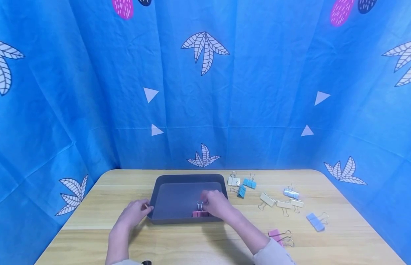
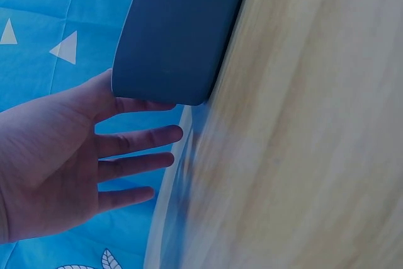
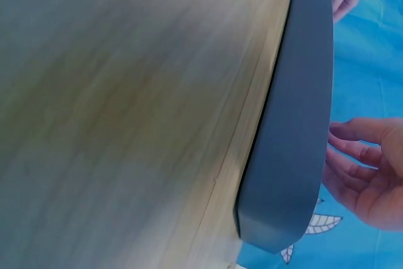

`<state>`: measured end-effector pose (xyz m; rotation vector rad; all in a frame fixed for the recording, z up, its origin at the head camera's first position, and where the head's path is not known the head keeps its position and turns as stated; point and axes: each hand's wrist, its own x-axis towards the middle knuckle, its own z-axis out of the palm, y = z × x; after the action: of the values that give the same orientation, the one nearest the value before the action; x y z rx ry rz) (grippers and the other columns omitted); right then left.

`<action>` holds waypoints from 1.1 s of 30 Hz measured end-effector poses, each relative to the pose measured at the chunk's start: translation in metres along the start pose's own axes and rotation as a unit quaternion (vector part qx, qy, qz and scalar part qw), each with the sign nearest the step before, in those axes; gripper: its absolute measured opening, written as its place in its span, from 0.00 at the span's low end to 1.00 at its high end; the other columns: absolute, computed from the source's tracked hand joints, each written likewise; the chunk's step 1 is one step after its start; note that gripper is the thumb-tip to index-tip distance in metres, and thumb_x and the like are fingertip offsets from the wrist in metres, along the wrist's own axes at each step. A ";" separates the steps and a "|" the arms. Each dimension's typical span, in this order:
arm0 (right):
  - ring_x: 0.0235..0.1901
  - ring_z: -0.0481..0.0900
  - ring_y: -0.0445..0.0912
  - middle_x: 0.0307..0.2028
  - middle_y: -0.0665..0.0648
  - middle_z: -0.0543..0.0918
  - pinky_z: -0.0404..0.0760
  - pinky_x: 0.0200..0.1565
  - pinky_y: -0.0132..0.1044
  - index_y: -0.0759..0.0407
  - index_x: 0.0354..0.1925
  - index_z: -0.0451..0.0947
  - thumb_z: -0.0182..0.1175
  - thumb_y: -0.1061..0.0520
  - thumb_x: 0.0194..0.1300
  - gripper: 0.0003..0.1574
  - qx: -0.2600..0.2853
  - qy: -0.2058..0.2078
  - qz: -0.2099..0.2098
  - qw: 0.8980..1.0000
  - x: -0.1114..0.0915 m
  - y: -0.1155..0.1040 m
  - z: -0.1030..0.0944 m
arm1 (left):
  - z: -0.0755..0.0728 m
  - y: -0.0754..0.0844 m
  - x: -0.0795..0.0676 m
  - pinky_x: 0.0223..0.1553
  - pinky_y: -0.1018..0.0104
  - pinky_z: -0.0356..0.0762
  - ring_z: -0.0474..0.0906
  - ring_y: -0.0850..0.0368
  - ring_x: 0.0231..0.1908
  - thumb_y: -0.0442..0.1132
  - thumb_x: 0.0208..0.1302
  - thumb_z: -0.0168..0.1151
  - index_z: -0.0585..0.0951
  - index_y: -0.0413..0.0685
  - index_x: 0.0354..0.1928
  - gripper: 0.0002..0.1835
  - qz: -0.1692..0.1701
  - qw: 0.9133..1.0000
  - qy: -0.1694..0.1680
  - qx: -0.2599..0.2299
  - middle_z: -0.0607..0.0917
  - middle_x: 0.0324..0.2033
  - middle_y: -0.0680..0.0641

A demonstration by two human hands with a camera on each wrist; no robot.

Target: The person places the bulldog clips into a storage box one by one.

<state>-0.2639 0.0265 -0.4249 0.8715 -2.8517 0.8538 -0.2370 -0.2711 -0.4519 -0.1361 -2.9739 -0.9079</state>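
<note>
A dark grey rectangular tray (image 1: 188, 221) lies on the wooden table. At its left end my left hand (image 1: 134, 212) touches the rim; its fingers are straight and spread in the left wrist view, with the thumb partly behind the tray wall. Inside the tray, along the near wall, stands a pink binder clip (image 1: 200, 214) with its wire handles up. My right hand (image 1: 216, 203) is over the tray's near right part, just right of that clip. Nothing shows between its loosely bent fingers (image 3: 352, 169), whose tips are partly hidden by the tray wall.
Right of the tray lie several binder clips: a white one (image 1: 233, 181), a blue one (image 1: 250, 183), a teal one (image 1: 241, 191), cream ones (image 1: 267, 199), a shiny one (image 1: 291, 193), a pale blue one (image 1: 315, 222) and another pink one (image 1: 276, 237). A blue patterned curtain (image 1: 198, 110) surrounds the table.
</note>
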 end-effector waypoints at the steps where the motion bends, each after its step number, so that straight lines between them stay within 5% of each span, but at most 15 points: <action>1: 0.27 0.81 0.45 0.29 0.57 0.83 0.77 0.27 0.26 0.64 0.37 0.78 0.62 0.70 0.51 0.12 0.001 0.002 -0.001 1.000 -0.001 0.001 -0.001 | 0.000 0.000 0.000 0.40 0.48 0.73 0.75 0.48 0.37 0.39 0.62 0.58 0.79 0.40 0.41 0.11 0.000 1.000 0.000 0.001 0.79 0.31 0.49; 13: 0.29 0.78 0.44 0.32 0.57 0.81 0.77 0.31 0.27 0.66 0.38 0.78 0.59 0.71 0.52 0.12 0.029 0.016 0.015 0.999 -0.011 0.007 -0.025 | -0.002 0.000 0.000 0.40 0.46 0.72 0.76 0.47 0.37 0.40 0.62 0.58 0.78 0.37 0.44 0.14 0.012 1.000 -0.001 0.005 0.80 0.32 0.48; 33: 0.29 0.78 0.43 0.31 0.52 0.81 0.79 0.32 0.32 0.58 0.34 0.78 0.62 0.68 0.52 0.09 0.019 0.095 0.063 0.993 -0.065 0.024 -0.077 | 0.000 -0.001 0.001 0.40 0.48 0.73 0.76 0.49 0.35 0.39 0.61 0.58 0.78 0.36 0.43 0.13 0.011 1.000 -0.002 -0.006 0.80 0.31 0.49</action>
<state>-0.2308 0.1152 -0.3841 0.5814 -2.7546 0.9525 -0.2384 -0.2715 -0.4523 -0.1697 -2.9650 -0.9248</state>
